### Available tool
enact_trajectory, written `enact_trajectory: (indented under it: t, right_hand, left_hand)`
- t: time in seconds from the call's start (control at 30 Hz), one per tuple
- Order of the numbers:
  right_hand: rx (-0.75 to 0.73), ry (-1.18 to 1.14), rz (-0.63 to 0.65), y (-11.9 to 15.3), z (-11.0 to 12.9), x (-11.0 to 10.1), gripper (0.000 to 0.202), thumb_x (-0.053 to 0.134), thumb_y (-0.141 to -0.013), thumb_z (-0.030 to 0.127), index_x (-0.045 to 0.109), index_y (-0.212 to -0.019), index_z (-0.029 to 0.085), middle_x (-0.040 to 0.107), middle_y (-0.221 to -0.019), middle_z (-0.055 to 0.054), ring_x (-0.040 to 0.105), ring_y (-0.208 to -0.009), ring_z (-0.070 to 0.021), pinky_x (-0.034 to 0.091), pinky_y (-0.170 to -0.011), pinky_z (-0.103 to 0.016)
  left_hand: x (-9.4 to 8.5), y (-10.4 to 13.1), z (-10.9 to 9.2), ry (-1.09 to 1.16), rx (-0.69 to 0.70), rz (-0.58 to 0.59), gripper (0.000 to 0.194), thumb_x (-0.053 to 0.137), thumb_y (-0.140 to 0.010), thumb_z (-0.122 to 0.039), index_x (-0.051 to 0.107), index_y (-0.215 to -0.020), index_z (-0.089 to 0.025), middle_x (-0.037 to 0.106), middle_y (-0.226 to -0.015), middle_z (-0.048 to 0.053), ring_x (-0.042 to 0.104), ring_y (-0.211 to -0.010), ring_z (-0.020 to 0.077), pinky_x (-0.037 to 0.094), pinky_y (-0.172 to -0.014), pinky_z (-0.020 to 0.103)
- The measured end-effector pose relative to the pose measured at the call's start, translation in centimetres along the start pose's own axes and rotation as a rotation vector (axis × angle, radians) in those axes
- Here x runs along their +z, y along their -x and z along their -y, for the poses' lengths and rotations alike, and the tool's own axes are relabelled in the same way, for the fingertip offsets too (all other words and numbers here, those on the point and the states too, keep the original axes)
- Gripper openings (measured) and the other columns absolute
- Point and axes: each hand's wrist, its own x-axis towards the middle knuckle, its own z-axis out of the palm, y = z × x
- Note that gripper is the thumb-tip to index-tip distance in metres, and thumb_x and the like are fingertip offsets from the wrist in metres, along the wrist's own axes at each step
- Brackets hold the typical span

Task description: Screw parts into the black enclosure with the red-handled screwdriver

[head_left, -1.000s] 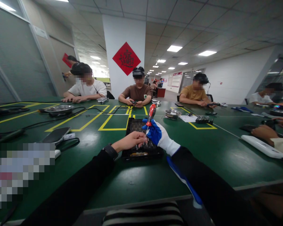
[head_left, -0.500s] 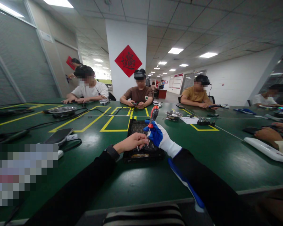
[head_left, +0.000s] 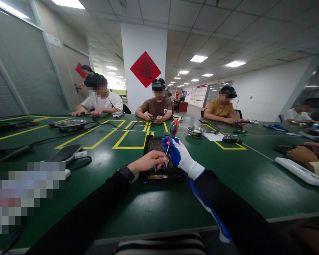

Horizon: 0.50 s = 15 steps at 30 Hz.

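Note:
My left hand (head_left: 149, 162), bare and with a dark watch at the wrist, has its fingers pinched together at the tip of a screwdriver; whatever is between them is too small to make out. In my right hand (head_left: 180, 154), which wears a white and blue glove, is the screwdriver (head_left: 173, 129) with a red and dark handle, tilted with its shaft pointing down to the left fingertips. Both hands are over an open black case (head_left: 150, 177) on the green table (head_left: 154, 209). Its contents are partly hidden by my hands.
A blue and white glove (head_left: 210, 209) lies by my right forearm. Metal bowls (head_left: 196, 131) and black parts (head_left: 231, 138) sit farther back. To the left are a phone (head_left: 66, 154) and cables. A white device (head_left: 299, 171) is at right. Several people sit around the table.
The screwdriver handle has shifted very slightly, and the gloved fingers have moved a little around it. My left hand has stayed nearly in place.

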Motion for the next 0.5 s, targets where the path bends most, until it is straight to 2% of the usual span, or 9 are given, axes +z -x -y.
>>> enact_trajectory:
  t: [0.1,0.2,0.33,0.5]
  right_hand:
    - [0.038,-0.051,-0.005,0.0,0.0,0.2,0.024,0.069,-0.068,0.031,0.058,-0.086,0.02,0.066,-0.084,0.0,0.062,-0.086,-0.0142,0.05,-0.08,-0.03]
    - [0.093,-0.056,-0.037,0.2,0.3,0.4,0.025,0.068,-0.07,0.032,0.056,-0.088,0.02,0.066,-0.077,0.0,0.063,-0.08,-0.0149,0.051,-0.076,-0.031]
    - [0.196,-0.051,0.069,0.7,1.0,0.7,0.031,0.053,-0.08,0.042,0.057,-0.1,0.019,0.067,-0.077,-0.003,0.064,-0.082,-0.0174,0.052,-0.071,-0.033]
    - [0.266,-0.028,0.136,0.9,1.5,0.8,0.031,0.047,-0.084,0.038,0.057,-0.105,0.016,0.068,-0.088,-0.007,0.063,-0.086,-0.0188,0.053,-0.068,-0.033]
  left_hand:
    - [0.1,0.0,0.1,0.005,-0.005,-0.004,0.039,0.045,-0.083,-0.048,0.058,-0.081,-0.011,0.046,-0.053,-0.003,0.041,-0.049,0.0071,0.032,-0.052,0.019]
    - [0.1,0.0,0.2,0.013,-0.006,0.0,0.039,0.046,-0.082,-0.048,0.058,-0.081,-0.011,0.047,-0.053,-0.003,0.042,-0.05,0.0073,0.034,-0.054,0.02]
    - [0.1,0.0,0.1,0.005,-0.005,0.009,0.04,0.045,-0.083,-0.049,0.058,-0.082,-0.011,0.047,-0.052,-0.003,0.042,-0.05,0.0075,0.034,-0.055,0.02]
    - [0.1,0.0,0.1,0.005,0.029,0.007,0.04,0.044,-0.083,-0.048,0.058,-0.082,-0.011,0.048,-0.053,-0.003,0.042,-0.05,0.0071,0.033,-0.054,0.02]
